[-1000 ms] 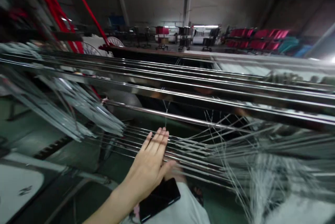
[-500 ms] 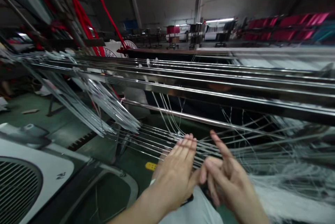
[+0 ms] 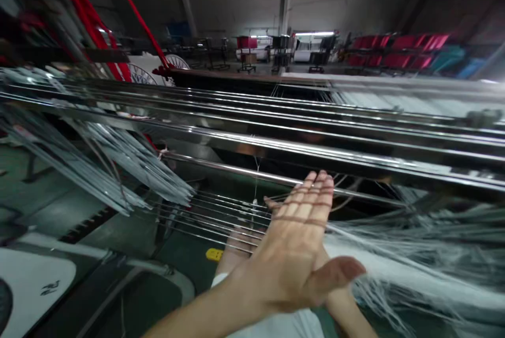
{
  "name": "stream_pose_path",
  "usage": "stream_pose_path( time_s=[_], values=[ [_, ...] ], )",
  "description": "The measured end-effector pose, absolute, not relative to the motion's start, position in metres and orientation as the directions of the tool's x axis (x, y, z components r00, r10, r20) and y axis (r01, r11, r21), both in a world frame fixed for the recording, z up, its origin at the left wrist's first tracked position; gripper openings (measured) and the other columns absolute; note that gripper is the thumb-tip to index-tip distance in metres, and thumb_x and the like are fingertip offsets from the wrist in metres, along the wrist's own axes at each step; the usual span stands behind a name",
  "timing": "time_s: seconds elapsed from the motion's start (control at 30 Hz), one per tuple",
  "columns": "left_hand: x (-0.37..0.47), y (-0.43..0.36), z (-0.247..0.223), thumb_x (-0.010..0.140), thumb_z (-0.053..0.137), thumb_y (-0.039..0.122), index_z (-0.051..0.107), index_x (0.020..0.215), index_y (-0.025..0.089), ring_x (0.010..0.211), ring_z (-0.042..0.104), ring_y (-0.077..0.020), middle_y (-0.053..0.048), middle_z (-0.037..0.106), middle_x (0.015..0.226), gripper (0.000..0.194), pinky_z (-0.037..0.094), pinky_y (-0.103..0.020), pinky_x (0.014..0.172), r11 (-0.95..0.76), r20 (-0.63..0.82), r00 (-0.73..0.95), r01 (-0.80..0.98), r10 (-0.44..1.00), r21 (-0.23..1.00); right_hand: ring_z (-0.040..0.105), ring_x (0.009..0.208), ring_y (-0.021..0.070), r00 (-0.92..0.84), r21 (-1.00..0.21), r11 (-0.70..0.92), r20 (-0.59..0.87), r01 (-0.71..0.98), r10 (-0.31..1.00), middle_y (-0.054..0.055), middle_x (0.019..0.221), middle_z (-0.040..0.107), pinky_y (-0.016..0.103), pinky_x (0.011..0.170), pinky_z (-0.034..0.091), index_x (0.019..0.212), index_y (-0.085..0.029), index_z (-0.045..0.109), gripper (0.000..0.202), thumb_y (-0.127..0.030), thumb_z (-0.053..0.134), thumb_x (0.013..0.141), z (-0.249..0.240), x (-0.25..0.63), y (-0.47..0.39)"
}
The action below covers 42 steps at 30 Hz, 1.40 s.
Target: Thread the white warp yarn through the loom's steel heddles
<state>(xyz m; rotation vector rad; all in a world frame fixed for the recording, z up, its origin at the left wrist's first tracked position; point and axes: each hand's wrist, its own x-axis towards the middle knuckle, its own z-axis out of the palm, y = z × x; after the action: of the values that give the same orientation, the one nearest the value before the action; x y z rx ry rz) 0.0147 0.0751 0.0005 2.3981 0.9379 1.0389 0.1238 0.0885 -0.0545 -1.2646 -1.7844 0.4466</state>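
Note:
My left hand [image 3: 295,238] is stretched out flat in the middle, fingers together and pointing up, thumb out to the right; it holds nothing that I can see. Behind it, my right hand [image 3: 321,256] is mostly covered, with a fingertip at the left hand's far side and the forearm below. Its grip is hidden. Both hands are among the thin metal rods [image 3: 215,215] of a loom-like frame. A small white piece on a thread [image 3: 254,202] hangs just left of them. Loose white yarn [image 3: 394,256] spreads to the right.
Long shiny metal bars [image 3: 276,142] cross above the hands. Bundles of thin pale strips [image 3: 145,164] hang at left. A white machine panel [image 3: 39,280] stands at lower left, a yellow piece [image 3: 214,254] lies below the rods, and red straps [image 3: 138,14] rise behind.
My left hand has moved right and up, its thumb swinging out, and now covers most of my right hand. Several pale strands that hung near the hands have gone from there. The view has shifted right.

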Motion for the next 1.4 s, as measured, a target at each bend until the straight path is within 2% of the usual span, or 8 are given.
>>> stream_pose_path(
  time_s=[0.3,0.5,0.67,0.87,1.03,1.13,1.23,1.4],
  values=[
    [-0.061,0.138,-0.042,0.089,0.04,0.023,0.058,0.12,0.009,0.103,0.06,-0.0262,-0.015,0.066,0.102,0.038,0.044,-0.043,0.098,-0.203,0.518,0.031,0.939,0.855,0.279,0.048,0.047,0.0068,0.352,-0.972,0.236,0.224,0.008,0.909,0.003,0.075,0.067,0.018,0.04,0.035,0.082,-0.019,0.067,0.014,-0.03,0.069,0.074,-0.023,0.165,0.089],
    [-0.03,0.112,0.006,0.093,0.041,0.024,0.065,0.103,0.018,0.095,0.064,-0.0151,-0.004,0.07,0.1,0.026,0.047,-0.025,0.093,-0.544,0.372,0.4,0.551,0.838,0.633,0.048,0.049,0.0077,0.296,-0.945,0.172,0.086,-0.278,0.951,0.003,0.067,0.066,0.017,0.039,0.033,0.076,-0.017,0.07,0.017,-0.028,0.075,0.065,-0.014,0.136,0.107],
    [-0.015,0.076,0.021,0.093,0.043,0.021,0.064,0.105,0.02,0.107,0.061,-0.017,-0.003,0.068,0.111,0.025,0.043,-0.028,0.1,-0.695,0.366,0.607,0.487,0.705,0.529,0.052,0.056,0.0092,0.203,-0.935,0.201,0.144,-0.293,0.968,0.004,0.069,0.067,0.018,0.046,0.04,0.069,-0.016,0.069,0.009,-0.023,0.073,0.067,-0.008,0.131,0.106],
    [-0.047,0.118,-0.007,0.091,0.045,0.027,0.063,0.103,0.02,0.071,0.063,-0.0114,-0.001,0.068,0.085,0.022,0.05,-0.021,0.07,-0.444,0.292,0.351,0.519,0.89,0.73,0.038,0.042,0.0018,0.303,-0.908,0.249,0.147,-0.336,0.942,0.002,0.085,0.066,0.015,0.036,0.022,0.089,-0.02,0.066,0.013,-0.024,0.069,0.077,-0.017,0.149,0.083],
    [-0.028,0.136,-0.008,0.09,0.043,0.038,0.054,0.105,0.015,0.031,0.036,-0.0054,0.006,0.049,0.054,0.029,0.027,-0.016,0.033,-0.088,0.048,0.233,0.167,0.971,0.982,0.038,0.044,0.0021,0.357,-0.889,0.323,0.201,-0.325,0.912,-0.001,0.079,0.064,0.016,0.038,0.025,0.086,-0.021,0.066,0.009,-0.026,0.069,0.079,-0.017,0.148,0.078],
    [-0.005,0.1,0.01,0.094,0.038,0.033,0.056,0.09,0.017,0.051,0.054,-0.0091,0.001,0.058,0.066,0.025,0.044,-0.02,0.051,-0.351,0.234,0.412,0.236,0.88,0.906,0.048,0.054,0.0048,0.299,-0.926,0.253,0.167,-0.279,0.939,0.002,0.089,0.067,0.017,0.046,0.036,0.084,-0.02,0.069,0.009,-0.025,0.07,0.077,-0.018,0.14,0.087],
    [0.004,0.066,0.022,0.095,0.037,0.025,0.06,0.092,0.019,0.089,0.062,-0.0177,-0.004,0.067,0.093,0.024,0.047,-0.031,0.084,-0.634,0.322,0.591,0.451,0.739,0.628,0.058,0.071,0.0109,0.27,-0.931,0.26,0.189,-0.257,0.944,0.004,0.089,0.068,0.021,0.061,0.045,0.079,-0.018,0.07,0.007,-0.023,0.071,0.074,-0.018,0.135,0.091],
    [-0.021,0.082,0.005,0.096,0.036,0.028,0.057,0.107,0.022,0.08,0.062,-0.0155,-0.002,0.065,0.086,0.024,0.047,-0.027,0.078,-0.53,0.294,0.455,0.58,0.84,0.618,0.033,0.044,0.0021,0.249,-0.931,0.196,0.12,-0.307,0.961,-0.002,0.075,0.059,0.016,0.039,0.024,0.091,-0.02,0.067,0.015,-0.025,0.069,0.078,-0.021,0.147,0.082]
  ],
)
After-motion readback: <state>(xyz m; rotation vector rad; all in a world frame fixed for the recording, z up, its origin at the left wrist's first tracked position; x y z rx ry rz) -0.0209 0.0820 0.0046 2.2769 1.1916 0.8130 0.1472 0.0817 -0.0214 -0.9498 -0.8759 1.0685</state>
